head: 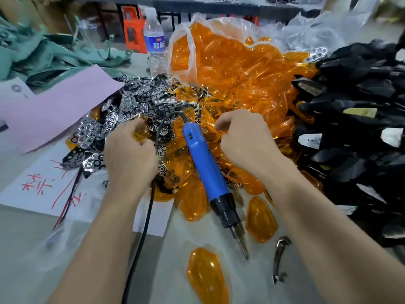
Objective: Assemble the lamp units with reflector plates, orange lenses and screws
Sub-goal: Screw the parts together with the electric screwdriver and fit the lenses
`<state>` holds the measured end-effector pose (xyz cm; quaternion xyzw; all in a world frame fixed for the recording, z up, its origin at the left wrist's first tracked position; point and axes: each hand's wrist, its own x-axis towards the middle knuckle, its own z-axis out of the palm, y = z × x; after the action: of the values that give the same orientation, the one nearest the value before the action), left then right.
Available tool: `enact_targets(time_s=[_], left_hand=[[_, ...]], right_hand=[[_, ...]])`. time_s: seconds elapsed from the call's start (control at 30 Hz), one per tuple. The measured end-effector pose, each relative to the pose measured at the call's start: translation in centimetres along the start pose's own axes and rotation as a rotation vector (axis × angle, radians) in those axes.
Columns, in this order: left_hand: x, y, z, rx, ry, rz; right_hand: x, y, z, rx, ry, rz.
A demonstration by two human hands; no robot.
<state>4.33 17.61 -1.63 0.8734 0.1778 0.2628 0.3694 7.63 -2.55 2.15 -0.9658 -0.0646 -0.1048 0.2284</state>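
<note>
Picking parts, by the look of it. The left hand curls round an orange lens at frame centre. The right hand digs curled into the lens heap; can't tell if it holds one. The screwdriver lies idle between them. Next probably needs a reflector plate and a black housing from the right. The clear bag, top centre, spills orange lenses.

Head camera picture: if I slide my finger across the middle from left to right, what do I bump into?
pink paper → shiny metal plates → left hand → blue screwdriver → right hand → pile of black parts
</note>
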Motion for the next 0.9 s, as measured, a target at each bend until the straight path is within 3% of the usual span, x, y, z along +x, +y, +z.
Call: enact_targets(time_s=[0.13,0.23,0.47,0.6,0.7,0.77,0.83,0.9], left_hand=[[0.2,-1.0,0.4,0.043,-0.055,-0.068],[0.5,-0.8,0.2,0.02,-0.054,-0.056],[2.2,1.7,-0.6,-0.055,-0.085,-0.021],[2.2,5.4,-0.1,-0.104,-0.137,0.102],[0.6,7.6,0.9,-0.142,-0.236,0.256],[0.3,7.8,1.7,-0.11,-0.251,0.313],[1.0,7.4,2.1,-0.068,-0.261,0.308],[2.0,6.8,2.0,-0.039,-0.287,0.273]], right_hand=[[1.6,-1.4,0.3,-0.329,-0.429,-0.117],[1.8,-1.4,-0.4,-0.499,-0.548,-0.237],[0.3,1.3,-1.2,-0.287,-0.374,-0.177],[0.3,2.7,-2.0,-0.203,-0.118,-0.168],[0.3,3.9,-2.5,0.057,0.108,-0.116],[0.3,4.5,-2.9,0.186,0.089,-0.057],[-0.1,4.9,-2.5,0.082,-0.106,-0.058],[-0.7,5.2,-2.2,0.029,-0.129,-0.066]])
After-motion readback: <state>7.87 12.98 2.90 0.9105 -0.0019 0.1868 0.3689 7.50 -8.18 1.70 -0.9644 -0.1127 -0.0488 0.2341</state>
